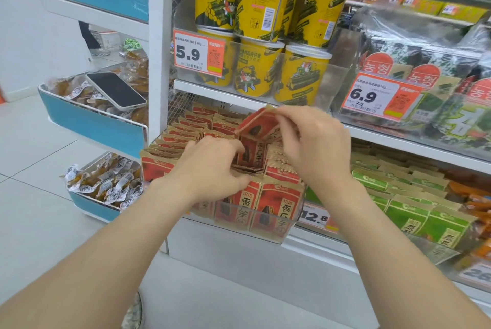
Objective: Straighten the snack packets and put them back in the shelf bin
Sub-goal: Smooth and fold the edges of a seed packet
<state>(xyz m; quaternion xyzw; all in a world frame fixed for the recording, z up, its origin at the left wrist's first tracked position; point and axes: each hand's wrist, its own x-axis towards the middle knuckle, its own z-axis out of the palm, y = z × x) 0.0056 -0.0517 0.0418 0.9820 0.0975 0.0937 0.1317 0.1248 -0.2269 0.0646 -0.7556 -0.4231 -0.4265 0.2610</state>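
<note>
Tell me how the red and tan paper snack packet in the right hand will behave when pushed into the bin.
Probably light: the right hand holds the red and tan paper snack packet by pinching one edge. It looks bent, so likely floppy, apt to buckle. Its matte paper shouldn't slip in the fingers.

a shop: stocked shelves [265, 90] with price tags [199, 52].
</note>
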